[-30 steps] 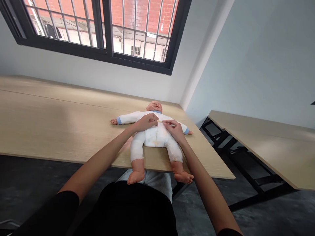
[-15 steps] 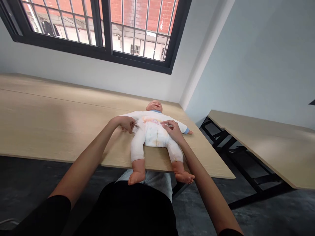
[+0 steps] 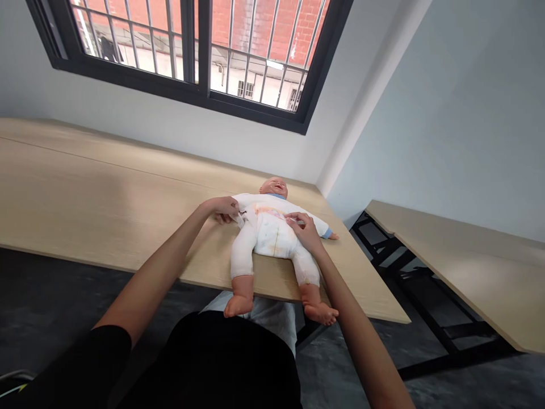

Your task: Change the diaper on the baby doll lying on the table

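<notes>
A baby doll point(image 3: 275, 186) in a white outfit with blue collar and cuffs lies on its back, its bare feet over the table's front edge. Around its hips sits a white diaper point(image 3: 272, 236) with a stained-looking, coloured waist. At the diaper's left side my left hand point(image 3: 225, 209) is closed, pinching its thin, crumpled side edge. My right hand point(image 3: 304, 230) rests on the right side of the diaper's waist, fingers stretched out and touching it. What lies under the right palm is hidden.
The doll lies near the right end of a long wooden table point(image 3: 106, 193). A second table point(image 3: 464, 250) with black folding legs stands to the right, across a gap. Behind is a wall with a barred window point(image 3: 204, 51).
The view has shifted slightly. My left hand has moved a little up along the diaper's side edge, still pinching it. My right hand stays on the waist.
</notes>
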The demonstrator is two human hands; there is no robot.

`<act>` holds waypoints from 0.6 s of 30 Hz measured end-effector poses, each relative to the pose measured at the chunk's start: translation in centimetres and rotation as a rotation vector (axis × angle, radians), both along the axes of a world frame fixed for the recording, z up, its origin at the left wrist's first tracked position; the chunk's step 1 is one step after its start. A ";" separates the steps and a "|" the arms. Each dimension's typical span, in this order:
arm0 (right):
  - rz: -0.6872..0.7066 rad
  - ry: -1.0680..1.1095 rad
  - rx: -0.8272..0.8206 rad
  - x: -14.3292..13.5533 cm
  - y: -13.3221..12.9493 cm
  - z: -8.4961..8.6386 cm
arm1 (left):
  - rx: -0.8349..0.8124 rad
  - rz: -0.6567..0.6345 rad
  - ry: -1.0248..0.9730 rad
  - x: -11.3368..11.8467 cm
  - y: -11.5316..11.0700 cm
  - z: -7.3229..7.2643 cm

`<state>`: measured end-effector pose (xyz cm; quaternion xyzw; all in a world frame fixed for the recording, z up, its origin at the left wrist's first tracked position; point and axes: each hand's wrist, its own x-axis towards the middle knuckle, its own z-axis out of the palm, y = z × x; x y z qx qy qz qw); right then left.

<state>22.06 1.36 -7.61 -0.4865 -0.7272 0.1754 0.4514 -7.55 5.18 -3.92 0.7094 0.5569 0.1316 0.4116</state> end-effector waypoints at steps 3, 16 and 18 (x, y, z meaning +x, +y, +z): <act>0.004 0.001 0.003 0.0 0.1 -0.1 | 0.040 0.070 -0.007 -0.1 0.2 0.0; 0.006 0.003 0.020 0.2 0.4 -0.3 | 0.208 0.200 -0.075 -0.9 -0.2 1.2; 0.009 0.006 0.014 0.2 0.4 -0.3 | 0.130 0.123 0.006 -1.5 -0.5 1.5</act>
